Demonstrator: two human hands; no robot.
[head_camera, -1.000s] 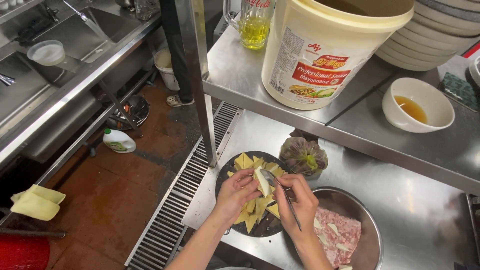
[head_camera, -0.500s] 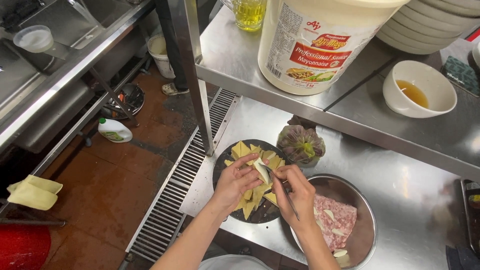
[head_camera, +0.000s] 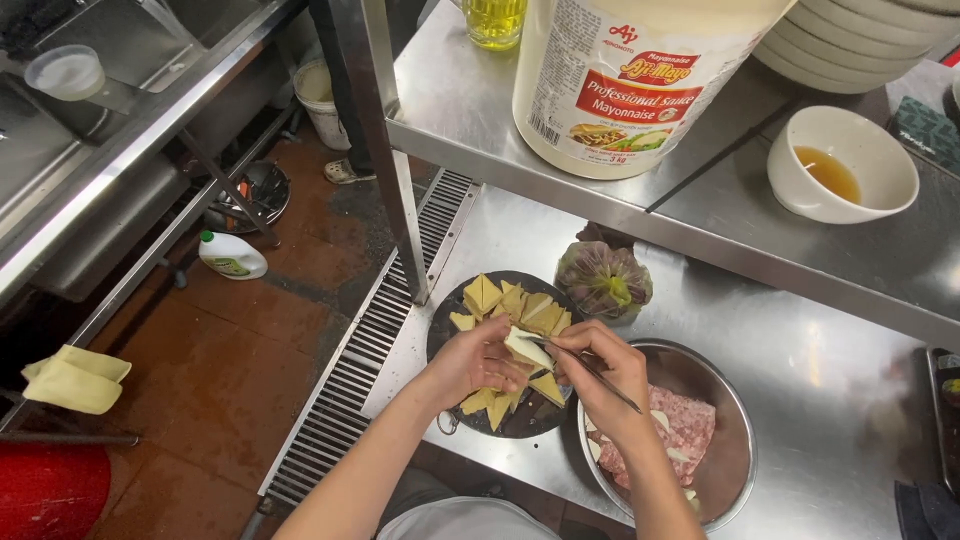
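Observation:
My left hand (head_camera: 470, 362) holds a pale dumpling wrapper (head_camera: 527, 349) over a dark round plate (head_camera: 447, 345) covered with several folded yellow dumplings (head_camera: 500, 300). My right hand (head_camera: 608, 380) grips a thin metal utensil (head_camera: 590, 365) whose tip rests on the wrapper. To the right of the plate stands a steel bowl (head_camera: 735, 455) with pink minced meat (head_camera: 680, 430). Both hands meet above the plate's right side.
A wrapped purple-green cabbage (head_camera: 605, 280) lies behind the plate. The upper shelf (head_camera: 450, 120) carries a large white sauce tub (head_camera: 630, 85), a white bowl (head_camera: 880, 170) of amber liquid, stacked plates (head_camera: 860, 40) and a jug of oil (head_camera: 495, 20). A floor drain grate (head_camera: 360, 380), a bottle (head_camera: 232, 256) and yellow cloth (head_camera: 75, 378) lie left.
The view has shifted slightly forward and down. My hands stay over the plate, working the wrapper with the utensil; the right hand has moved a little towards the left one.

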